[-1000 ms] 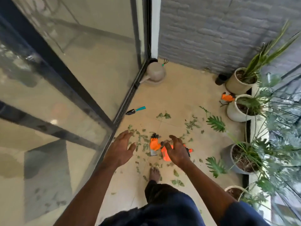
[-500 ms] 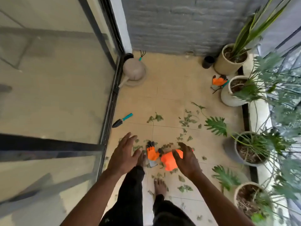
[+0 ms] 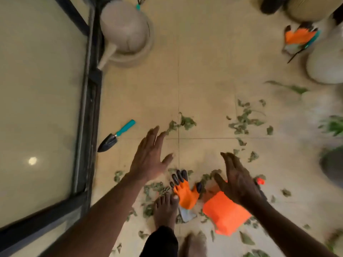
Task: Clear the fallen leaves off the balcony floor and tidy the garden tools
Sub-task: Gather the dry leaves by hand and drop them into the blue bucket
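Note:
Green fallen leaves [image 3: 243, 121] lie scattered over the beige tiled floor. An orange garden glove [image 3: 185, 191] with black claw tips lies by my bare foot [image 3: 165, 210]. Beside it lies an orange dustpan-like object [image 3: 224, 214]. My right hand [image 3: 237, 179] hovers flat over that orange object with fingers straight, holding nothing. My left hand [image 3: 150, 156] is spread open above the floor, left of the glove. A small trowel [image 3: 115, 136] with a teal handle lies near the door track.
A glass sliding door with a black frame [image 3: 87, 127] runs along the left. A beige watering can [image 3: 126, 32] stands at the back left. A second orange glove with a teal tool [image 3: 298, 37] lies by white plant pots [image 3: 326, 64] at the right.
The view has tipped further down and closer to the floor. Both hands have spread and lifted forward; my right hand has come off the orange object's top.

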`<act>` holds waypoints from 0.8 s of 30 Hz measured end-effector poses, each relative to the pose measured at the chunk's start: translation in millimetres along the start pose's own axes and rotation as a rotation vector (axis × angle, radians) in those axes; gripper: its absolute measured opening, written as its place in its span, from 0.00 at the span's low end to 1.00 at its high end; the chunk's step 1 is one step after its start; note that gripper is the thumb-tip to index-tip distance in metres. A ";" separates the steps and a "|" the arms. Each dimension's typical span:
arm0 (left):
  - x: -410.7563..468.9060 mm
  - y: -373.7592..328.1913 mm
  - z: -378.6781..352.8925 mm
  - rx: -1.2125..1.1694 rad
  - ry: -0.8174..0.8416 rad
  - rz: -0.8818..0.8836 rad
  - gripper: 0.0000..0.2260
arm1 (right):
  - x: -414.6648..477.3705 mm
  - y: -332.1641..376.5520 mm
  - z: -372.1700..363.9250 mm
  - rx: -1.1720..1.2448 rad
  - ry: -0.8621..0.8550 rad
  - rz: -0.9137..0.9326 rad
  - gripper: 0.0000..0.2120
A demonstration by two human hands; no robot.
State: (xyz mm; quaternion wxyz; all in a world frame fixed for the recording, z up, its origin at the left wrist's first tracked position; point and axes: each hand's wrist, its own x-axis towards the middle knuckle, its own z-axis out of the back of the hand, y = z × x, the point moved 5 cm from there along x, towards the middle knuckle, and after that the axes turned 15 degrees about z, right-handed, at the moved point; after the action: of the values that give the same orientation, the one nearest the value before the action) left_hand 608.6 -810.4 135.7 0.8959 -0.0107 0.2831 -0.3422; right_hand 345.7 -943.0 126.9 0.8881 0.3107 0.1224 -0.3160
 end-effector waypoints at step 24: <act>220.4 -82.3 -198.3 -0.009 -0.275 -0.551 0.37 | 171.8 -207.1 -133.9 -0.263 -0.389 0.211 0.34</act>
State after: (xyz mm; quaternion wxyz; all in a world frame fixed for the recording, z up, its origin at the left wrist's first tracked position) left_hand 590.1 -975.3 -123.4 0.7993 -0.1371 0.1471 -0.5663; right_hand 343.2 -1067.9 -146.4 0.9557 0.1371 -0.0438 -0.2568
